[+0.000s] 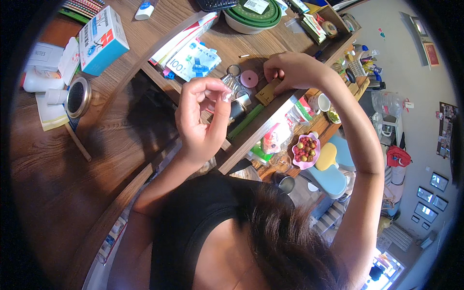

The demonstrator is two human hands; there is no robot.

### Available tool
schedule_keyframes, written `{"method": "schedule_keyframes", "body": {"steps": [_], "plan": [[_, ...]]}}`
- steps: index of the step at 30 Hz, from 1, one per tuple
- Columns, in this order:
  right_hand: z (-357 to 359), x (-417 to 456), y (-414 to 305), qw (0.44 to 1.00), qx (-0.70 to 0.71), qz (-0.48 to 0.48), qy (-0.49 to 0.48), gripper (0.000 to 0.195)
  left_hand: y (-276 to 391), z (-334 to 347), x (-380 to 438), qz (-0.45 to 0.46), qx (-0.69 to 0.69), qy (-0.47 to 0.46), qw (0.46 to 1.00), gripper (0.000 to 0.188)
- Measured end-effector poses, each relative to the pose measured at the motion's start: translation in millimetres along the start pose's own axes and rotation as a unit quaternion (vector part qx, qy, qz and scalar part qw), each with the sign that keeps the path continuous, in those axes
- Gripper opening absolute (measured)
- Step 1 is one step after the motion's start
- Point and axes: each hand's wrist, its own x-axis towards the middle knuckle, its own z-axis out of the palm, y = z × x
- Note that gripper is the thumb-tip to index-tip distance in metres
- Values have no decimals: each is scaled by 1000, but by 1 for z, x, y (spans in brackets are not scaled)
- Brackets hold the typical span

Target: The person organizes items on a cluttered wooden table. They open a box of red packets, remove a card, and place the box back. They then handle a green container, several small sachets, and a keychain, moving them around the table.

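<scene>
My left hand (203,114) is raised over an open wooden compartment (253,136), its fingers curled and the thumb tip near the index finger. A small whitish spot shows at the thumb tip; whether something is pinched there is unclear. Inside the compartment, my right hand (291,70) grips the edge of a flat yellow-brown piece (265,95) with dark marks. Nearby lie a pink disc (249,78) with a central hole, a metal ring (233,70) and a dark bottle with a silvery cap (238,106). A long green strip (246,122) runs along the front wall.
Banknote-like paper (194,59) leans at the compartment's left end. Behind stands a green-lidded bowl (252,16). A blue-white box (103,43) and a round metal-rimmed tin (78,97) are leftward. Rightward are a white mug (319,103) and a pink dish of small round fruit (306,150).
</scene>
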Motion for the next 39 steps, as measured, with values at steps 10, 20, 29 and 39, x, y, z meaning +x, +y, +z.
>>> {"method": "schedule_keyframes", "body": {"steps": [10,20,29,39], "plan": [[-6,7,3,998,17,-16,-57,22,5,-3,-1,-40,-11,-6,999,19],[-26,-5,11,981,191,-35,30,20,4,-6,-1,-23,-23,-13,999,20],[13,36,-13,978,-21,16,209,33,2,-5,-1,-1,-5,-29,1000,22],[-15,24,42,983,-170,63,23,28,1,-5,-2,3,35,-27,999,19]]}}
